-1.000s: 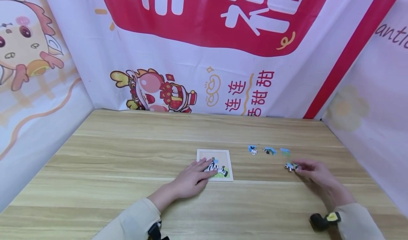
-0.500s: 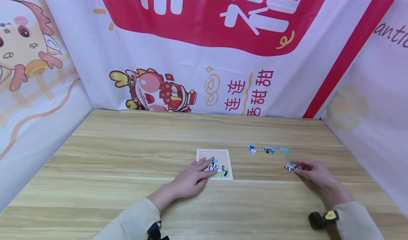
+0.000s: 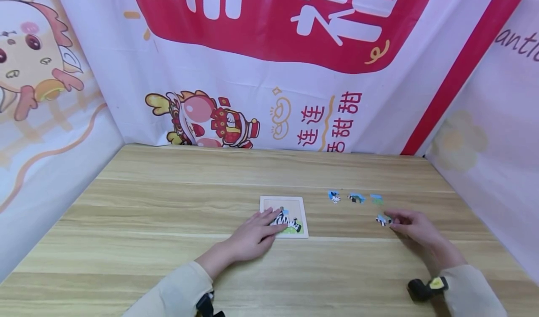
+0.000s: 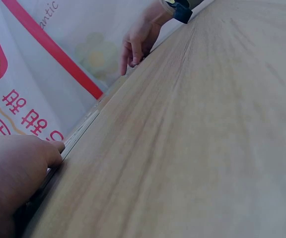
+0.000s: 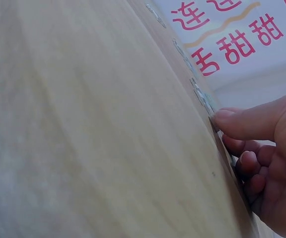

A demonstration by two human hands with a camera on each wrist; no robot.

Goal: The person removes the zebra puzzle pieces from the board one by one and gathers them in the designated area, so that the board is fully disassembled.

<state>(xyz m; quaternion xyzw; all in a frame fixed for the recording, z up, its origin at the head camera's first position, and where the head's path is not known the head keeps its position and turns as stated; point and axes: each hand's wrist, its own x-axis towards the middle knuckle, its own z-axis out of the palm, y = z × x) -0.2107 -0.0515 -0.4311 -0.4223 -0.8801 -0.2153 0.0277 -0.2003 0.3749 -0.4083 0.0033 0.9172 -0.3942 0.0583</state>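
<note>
My left hand (image 3: pixel 252 237) lies with its fingers spread over the left part of a small white-framed puzzle board (image 3: pixel 296 205). Part of a zebra picture (image 3: pixel 290 224) fills its lower portion, partly hidden under the fingers. To the right, my right hand (image 3: pixel 417 228) pinches the right edge of a loose jigsaw piece (image 3: pixel 381 220) between thumb and forefinger, low at the tabletop. From the right wrist view the thumb (image 5: pixel 247 121) points at the pieces, seen nearly edge-on, and the other fingers are curled.
Behind the right hand lie a blue-and-striped jigsaw piece (image 3: pixel 334 197), a darker one (image 3: pixel 356 198) and a blue-green one (image 3: pixel 376 199) in a row. Printed cloth (image 3: pixel 269 83) hangs around the wooden table (image 3: pixel 177 181) at the back and both sides.
The piece at the right fingertips has shifted and turned slightly, showing more of its striped part. The left hand and the board have stayed in place.
</note>
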